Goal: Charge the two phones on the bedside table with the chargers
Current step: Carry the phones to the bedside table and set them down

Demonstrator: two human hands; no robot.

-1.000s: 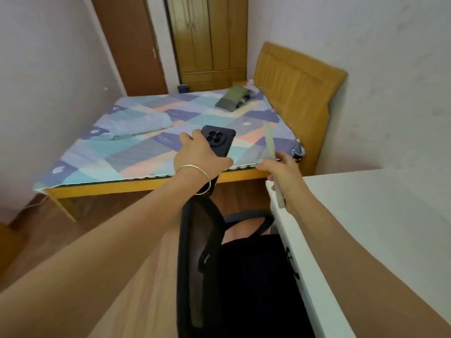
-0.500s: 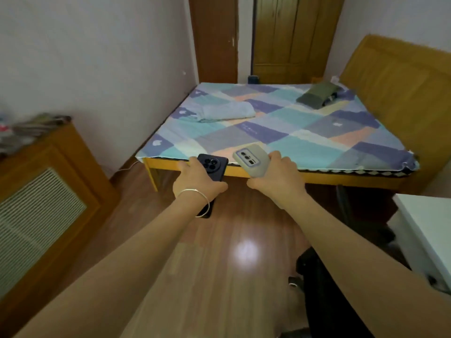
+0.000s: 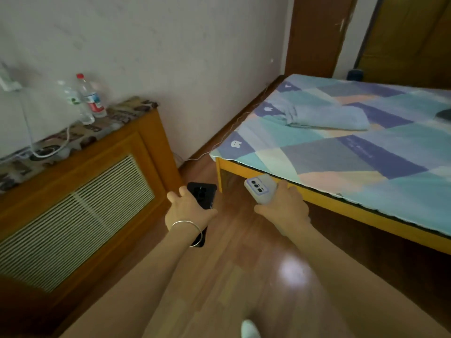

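Swinging left since half a second ago, the view brings the cabinet (image 3: pixel 80 191) closer, left of both hands, its top carrying white cables (image 3: pixel 48 152) and two bottles (image 3: pixel 85 101). Right of them lies the bed (image 3: pixel 353 152). Left hand (image 3: pixel 188 211) clasps the black phone (image 3: pixel 202 196); right hand (image 3: pixel 283 208) grips the grey phone (image 3: pixel 260 190), both over the floor (image 3: pixel 244 264).

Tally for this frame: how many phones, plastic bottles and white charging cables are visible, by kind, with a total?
Phones: 2, a black phone in the left hand and a grey phone in the right hand.
Plastic bottles: 2, a red-label bottle and a green-label bottle on the wooden cabinet.
White cables: at least 1; blur hides more.
Total: 5.
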